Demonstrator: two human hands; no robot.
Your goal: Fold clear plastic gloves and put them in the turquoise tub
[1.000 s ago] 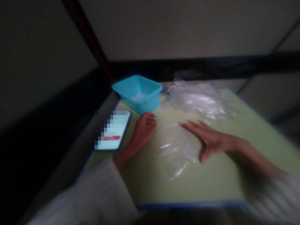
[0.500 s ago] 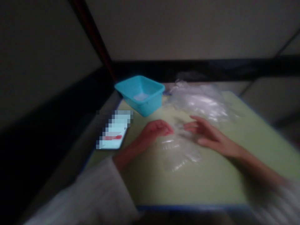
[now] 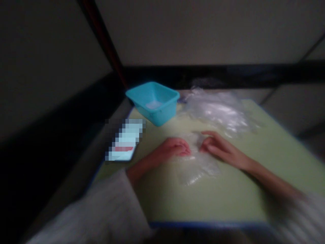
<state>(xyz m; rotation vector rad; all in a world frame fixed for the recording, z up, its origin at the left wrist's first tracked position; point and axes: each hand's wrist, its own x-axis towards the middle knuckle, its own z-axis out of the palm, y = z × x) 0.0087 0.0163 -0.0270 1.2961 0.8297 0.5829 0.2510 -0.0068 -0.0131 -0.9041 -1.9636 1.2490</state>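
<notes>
Head view: left hand (image 3: pixel 179 147) and right hand (image 3: pixel 214 147) have curled fingers at the clear film (image 3: pixel 199 167), mid-table (image 3: pixel 241 200); blur prevents confirming a pinch. Uneven pulling could let the thin film slip or tear. Far left, the turquoise bin (image 3: pixel 164 116) contains a pale item (image 3: pixel 154 104), unidentifiable. Far right: a plastic heap (image 3: pixel 220 110).

Room in front.
One can pass along the table's (image 3: pixel 236 200) near side; thin plastic (image 3: pixel 198 169) lies midway, tub (image 3: pixel 165 114) and heap (image 3: pixel 220 110) block the back, phone (image 3: pixel 125 142) the left.
</notes>
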